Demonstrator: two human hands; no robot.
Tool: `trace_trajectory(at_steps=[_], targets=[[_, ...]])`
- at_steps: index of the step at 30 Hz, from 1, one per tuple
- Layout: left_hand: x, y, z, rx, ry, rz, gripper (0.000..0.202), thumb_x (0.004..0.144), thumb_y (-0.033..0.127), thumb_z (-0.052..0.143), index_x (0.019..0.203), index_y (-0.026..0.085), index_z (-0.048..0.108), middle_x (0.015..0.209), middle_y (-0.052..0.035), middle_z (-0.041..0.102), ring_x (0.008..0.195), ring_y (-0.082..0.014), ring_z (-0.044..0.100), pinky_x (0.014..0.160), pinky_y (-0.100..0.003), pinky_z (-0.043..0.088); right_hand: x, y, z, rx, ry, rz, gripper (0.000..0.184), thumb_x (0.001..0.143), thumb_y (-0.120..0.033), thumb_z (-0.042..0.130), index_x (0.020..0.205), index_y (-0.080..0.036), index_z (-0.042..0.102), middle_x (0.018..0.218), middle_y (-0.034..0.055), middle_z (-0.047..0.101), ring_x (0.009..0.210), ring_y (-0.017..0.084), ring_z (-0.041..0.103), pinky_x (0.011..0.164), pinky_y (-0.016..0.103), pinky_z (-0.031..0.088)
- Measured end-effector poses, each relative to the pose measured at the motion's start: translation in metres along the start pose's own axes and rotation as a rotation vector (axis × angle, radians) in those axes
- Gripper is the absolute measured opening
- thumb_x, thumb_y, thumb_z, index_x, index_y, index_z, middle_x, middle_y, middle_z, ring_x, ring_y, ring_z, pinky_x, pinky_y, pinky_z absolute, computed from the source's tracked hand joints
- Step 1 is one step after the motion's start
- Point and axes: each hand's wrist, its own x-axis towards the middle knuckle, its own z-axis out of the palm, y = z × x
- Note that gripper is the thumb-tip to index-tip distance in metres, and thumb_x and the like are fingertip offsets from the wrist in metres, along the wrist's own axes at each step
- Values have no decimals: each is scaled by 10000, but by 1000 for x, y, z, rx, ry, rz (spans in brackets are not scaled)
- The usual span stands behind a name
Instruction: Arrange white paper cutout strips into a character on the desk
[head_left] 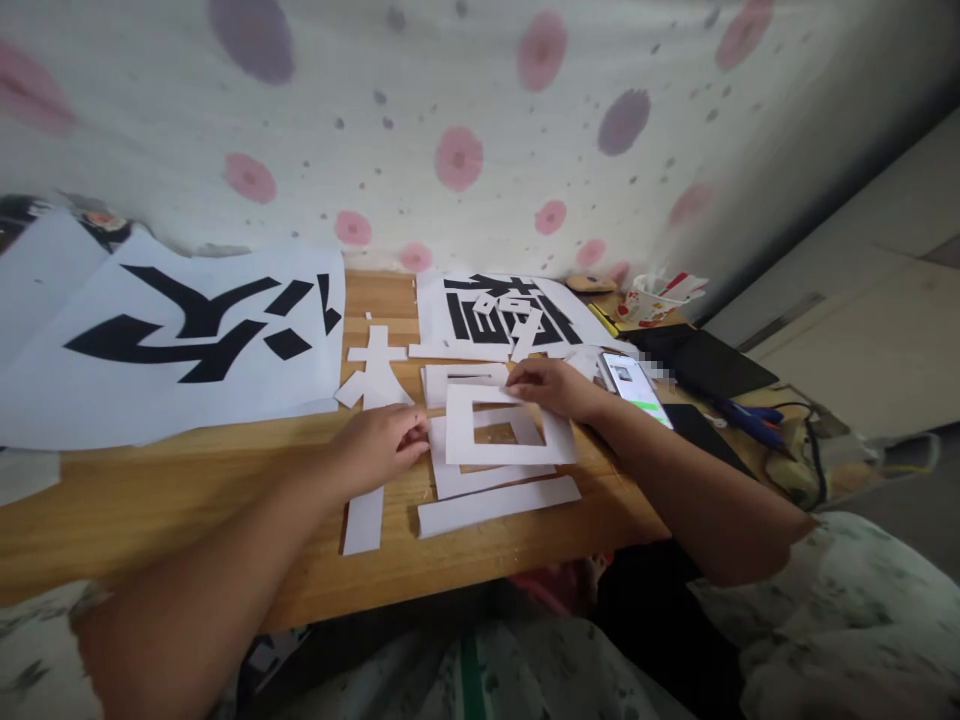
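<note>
My right hand [551, 385] pinches the top edge of a white paper frame cutout [459, 430] with a rectangular opening. That frame overlaps a second paper frame [480, 485] lying on the table. My left hand [382, 440] has its fingers curled together at the left edge of the lower frame; what they hold, if anything, is hidden. Under and beside my left hand lies a long cross-shaped paper cutout [364, 520] with slanting side arms. A paper strip [499, 505] rests below the frames, and another cutout with a slot [439, 390] lies above them.
A large sheet with a black printed character [315, 395] covers the left. Behind the cutouts lies another printed sheet [435, 305] with small paper scraps on it. At right are a lit phone [637, 390], a black tablet-like slab [705, 355], a patterned cup [652, 300] and blue-handled tools [754, 425].
</note>
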Motion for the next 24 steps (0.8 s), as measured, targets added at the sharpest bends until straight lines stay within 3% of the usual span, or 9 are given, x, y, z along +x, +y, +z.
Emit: trace_trajectory(at_steps=[6, 12, 14, 19, 24], targets=[[2, -2, 5, -40, -37, -44, 161, 786, 280, 529, 924, 201, 551, 848, -16, 639, 754, -158, 589, 667, -288, 437, 2, -6, 24, -106, -34, -116, 185, 835, -316, 553, 846, -159, 651, 801, 40, 639, 733, 143, 546, 697, 273, 397], [2, -6, 8, 10, -40, -24, 138, 767, 292, 556, 866, 198, 543, 805, -9, 626, 710, -156, 580, 635, -281, 428, -7, -1, 12, -211, -57, -245, 155, 830, -268, 572, 894, -157, 660, 916, 86, 627, 890, 191, 553, 840, 339, 413], [1, -5, 9, 22, -42, -13, 139, 777, 288, 550, 884, 200, 554, 817, -13, 629, 723, -160, 581, 643, -285, 426, -17, 5, 5, -276, -90, -257, 235, 800, -305, 615, 982, -160, 650, 990, 105, 623, 942, 220, 554, 855, 368, 427], [-3, 0, 9, 41, -47, 14, 160, 802, 280, 533, 939, 207, 572, 886, -23, 634, 786, -173, 588, 695, -301, 434, -44, 15, 2, -304, -131, -149, 576, 693, -378, 721, 1206, -175, 555, 1165, 131, 560, 1018, 259, 555, 867, 383, 448], [-4, 3, 10, 51, -50, -9, 165, 811, 288, 520, 917, 193, 603, 874, -39, 645, 809, -189, 593, 715, -315, 440, -52, 9, 11, -188, -59, 10, 475, 729, -261, 673, 1178, -157, 563, 1030, 98, 605, 773, 170, 599, 741, 313, 475]])
